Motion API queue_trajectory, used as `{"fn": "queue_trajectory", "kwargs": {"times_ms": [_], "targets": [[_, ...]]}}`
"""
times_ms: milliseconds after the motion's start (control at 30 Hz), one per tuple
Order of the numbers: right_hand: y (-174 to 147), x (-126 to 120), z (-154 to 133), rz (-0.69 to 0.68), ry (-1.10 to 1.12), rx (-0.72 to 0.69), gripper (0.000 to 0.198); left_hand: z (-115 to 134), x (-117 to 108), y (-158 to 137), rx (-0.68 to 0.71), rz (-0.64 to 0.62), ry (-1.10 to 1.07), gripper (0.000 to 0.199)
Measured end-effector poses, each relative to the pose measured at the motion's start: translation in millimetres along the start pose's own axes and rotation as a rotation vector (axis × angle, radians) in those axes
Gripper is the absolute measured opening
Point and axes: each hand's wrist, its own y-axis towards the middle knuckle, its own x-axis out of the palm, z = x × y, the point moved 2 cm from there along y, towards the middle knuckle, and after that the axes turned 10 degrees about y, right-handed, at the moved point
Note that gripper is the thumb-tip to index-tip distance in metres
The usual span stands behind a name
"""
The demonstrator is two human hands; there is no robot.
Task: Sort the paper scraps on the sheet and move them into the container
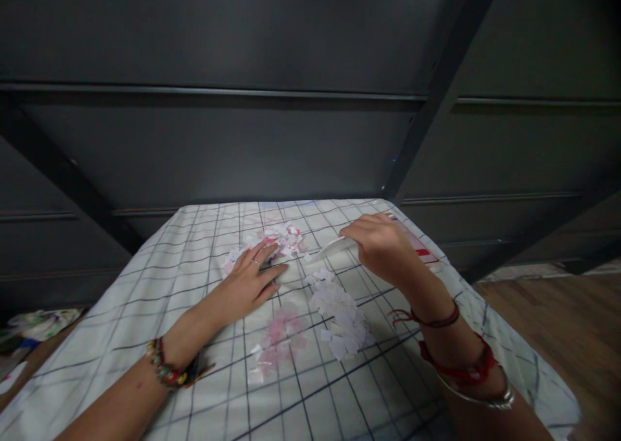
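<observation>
My left hand [250, 279] lies open, fingers spread, its fingertips over a pile of mixed white and pink paper scraps [288, 237]. My right hand [381, 247] is closed in a pinch on a thin, curved white piece [334, 247], which slants down toward that pile; whether it is paper or a fold of cloth I cannot tell. Nearer to me, between the hands, is a heap of white paper scraps [339, 315]. To its left sits a smaller group of pink, partly see-through scraps [280, 337].
A white tablecloth with dark grid lines [208, 389] covers the table. Beyond my right hand lies a flat pink and red item [422, 252], partly hidden. Dark metal panels [252, 150] rise behind the table's far edge. Crumpled items [41, 324] are low at the left.
</observation>
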Motion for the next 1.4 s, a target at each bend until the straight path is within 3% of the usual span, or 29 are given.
{"fn": "queue_trajectory", "kwargs": {"times_ms": [567,900,1100,1300,1400], "targets": [[3,-2,-12,-0.001,-0.008,-0.018,0.034,-6,1,-2,-0.055,-0.083,0.046,0.036],[4,2,-15,0.046,0.026,-0.020,0.037,-12,5,-6,-0.071,-0.058,0.066,0.039],[6,6,-23,-0.033,0.076,-0.048,0.035,-16,7,-8,-0.085,-0.081,0.065,0.040],[6,-1,-23,0.005,0.062,-0.050,0.035,-17,7,-10,-0.090,-0.102,0.064,0.040],[6,-1,-22,-0.039,0.035,-0.043,0.034,-18,6,-10,-0.094,-0.113,0.035,0.040]]}}
